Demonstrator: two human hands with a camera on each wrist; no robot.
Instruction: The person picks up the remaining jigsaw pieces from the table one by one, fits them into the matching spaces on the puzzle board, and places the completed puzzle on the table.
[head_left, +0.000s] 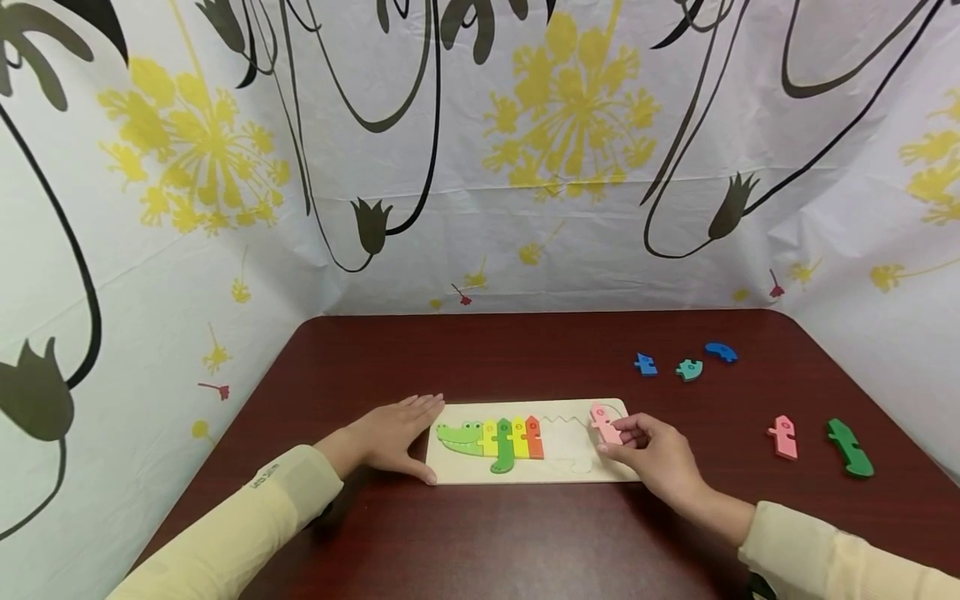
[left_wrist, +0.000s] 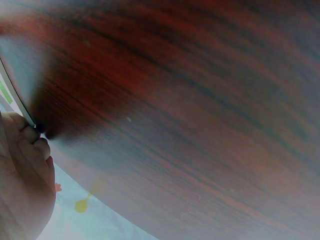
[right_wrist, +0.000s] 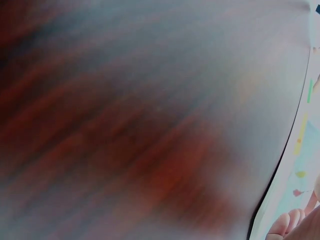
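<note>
A pale wooden puzzle board [head_left: 461, 472] lies on the table, with a crocodile's green head [head_left: 460, 438] and several yellow, green and orange pieces set in its left half. My left hand [head_left: 393, 437] rests at the board's left edge, fingers extended and thumb at the near corner. Over the board's right end, my right hand [head_left: 660, 458] pinches a pink puzzle piece [head_left: 602, 423] between thumb and fingers. The piece looks tilted; whether it touches the board I cannot tell. Only part of the left hand [left_wrist: 25, 175] and some right fingers [right_wrist: 287, 222] appear in the wrist views.
Right of the board lie another pink piece [head_left: 783, 437] and a green leg-shaped piece [head_left: 850, 448]. Farther back are a small blue piece [head_left: 646, 365], a teal piece [head_left: 689, 370] and a curved blue piece [head_left: 722, 352]. Patterned cloth [head_left: 480, 242] hangs around the dark table [head_left: 450, 358].
</note>
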